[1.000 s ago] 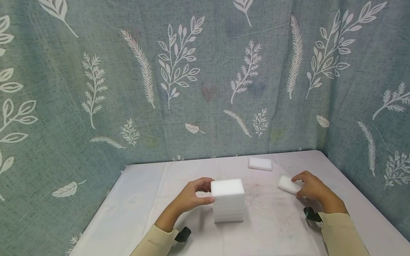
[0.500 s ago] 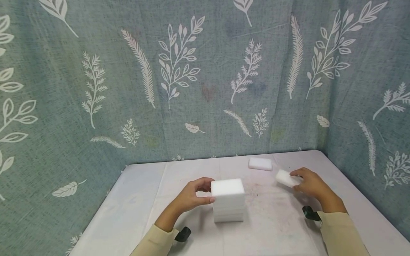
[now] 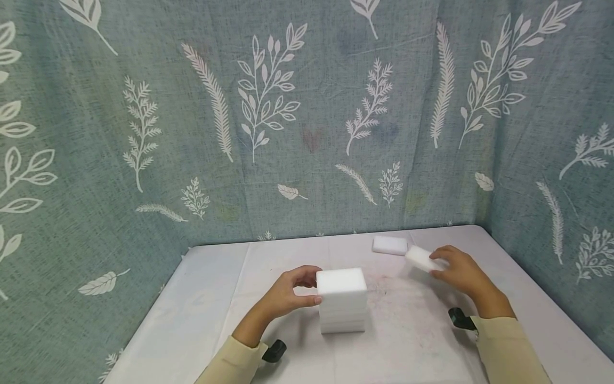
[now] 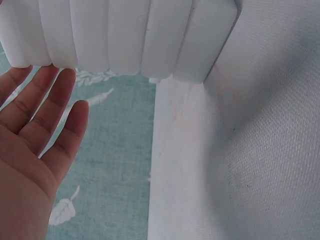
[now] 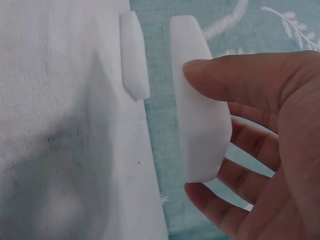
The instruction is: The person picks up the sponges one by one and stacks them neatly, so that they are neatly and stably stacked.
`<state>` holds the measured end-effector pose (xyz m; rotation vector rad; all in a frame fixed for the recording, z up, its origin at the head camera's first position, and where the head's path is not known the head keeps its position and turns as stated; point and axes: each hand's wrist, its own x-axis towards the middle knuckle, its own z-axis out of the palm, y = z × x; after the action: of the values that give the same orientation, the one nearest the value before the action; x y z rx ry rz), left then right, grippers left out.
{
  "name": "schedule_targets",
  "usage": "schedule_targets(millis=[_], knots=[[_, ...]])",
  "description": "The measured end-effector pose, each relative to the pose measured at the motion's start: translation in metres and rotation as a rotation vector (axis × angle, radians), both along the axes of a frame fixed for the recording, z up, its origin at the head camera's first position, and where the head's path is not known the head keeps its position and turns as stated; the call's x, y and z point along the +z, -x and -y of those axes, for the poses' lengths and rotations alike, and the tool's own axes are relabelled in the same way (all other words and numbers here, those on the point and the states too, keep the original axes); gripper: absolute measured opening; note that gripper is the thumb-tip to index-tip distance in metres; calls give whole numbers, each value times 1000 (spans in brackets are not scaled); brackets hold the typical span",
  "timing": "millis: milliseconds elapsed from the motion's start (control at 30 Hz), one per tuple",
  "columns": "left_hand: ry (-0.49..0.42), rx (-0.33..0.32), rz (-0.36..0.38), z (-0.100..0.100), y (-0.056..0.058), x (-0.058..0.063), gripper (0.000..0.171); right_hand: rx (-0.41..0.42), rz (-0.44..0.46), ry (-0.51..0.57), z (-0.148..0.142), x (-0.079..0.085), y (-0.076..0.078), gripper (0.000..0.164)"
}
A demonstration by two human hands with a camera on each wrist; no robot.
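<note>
A stack of several white sponges (image 3: 342, 301) stands on the table in front of me. My left hand (image 3: 288, 292) holds its left end near the top, thumb at the near corner and fingers toward the far side. In the left wrist view, the fingertips touch the stacked sponges (image 4: 125, 35). Off to the right, my right hand (image 3: 458, 269) pinches one white sponge (image 3: 420, 258) between thumb and fingers, above the table. The right wrist view has the thumb on the broad face of this sponge (image 5: 197, 115), with the fingers partly hidden behind it.
Another white sponge (image 3: 389, 246) lies flat near the back edge of the table, just beyond the held one. A white cloth covers the table (image 3: 201, 298). Blue-green leaf-patterned curtains (image 3: 297, 122) hang behind it and at both sides.
My right hand has lifted the sponge from the table and moved it left and away from me, closer to the sponge at the back. The left hand and the stack have stayed still.
</note>
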<state>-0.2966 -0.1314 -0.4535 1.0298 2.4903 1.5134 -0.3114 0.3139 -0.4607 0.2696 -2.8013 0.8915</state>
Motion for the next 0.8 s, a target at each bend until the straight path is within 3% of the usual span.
schedule_targets(millis=[467,800], knots=[[-12,-7,1,-1,0,1,51,57,-95,-32,16,12,-5,38],[-9,9,2,-1,-1,1,51,73,-77,-50,31,22,-9,40]])
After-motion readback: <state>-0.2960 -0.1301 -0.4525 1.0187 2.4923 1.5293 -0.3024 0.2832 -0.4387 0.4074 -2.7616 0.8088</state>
